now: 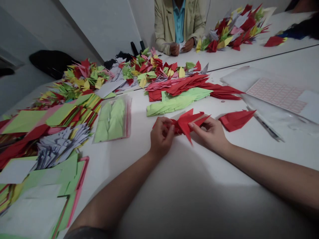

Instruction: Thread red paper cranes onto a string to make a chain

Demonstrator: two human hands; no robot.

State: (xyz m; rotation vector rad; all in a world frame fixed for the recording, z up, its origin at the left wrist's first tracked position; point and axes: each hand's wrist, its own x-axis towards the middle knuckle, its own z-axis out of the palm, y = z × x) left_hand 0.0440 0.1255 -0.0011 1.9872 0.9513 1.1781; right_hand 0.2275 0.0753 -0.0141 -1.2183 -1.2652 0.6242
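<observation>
A partly folded red paper piece (188, 121) lies on the white table (189, 186) between my hands. My left hand (161, 136) is closed, pinching its left end. My right hand (211, 132) is closed too, with thumb and fingers gripping the right side of the same red paper. A finished red folded piece (235, 119) rests on the table just right of my right hand.
Rows of red (194, 84) and green folded pieces (174, 101) lie beyond my hands. A clear bag of green pieces (112, 119) and stacks of coloured paper (50, 132) fill the left. A sticker sheet (276, 94) and a pen (266, 126) lie right. Another person (179, 23) sits opposite, hands together.
</observation>
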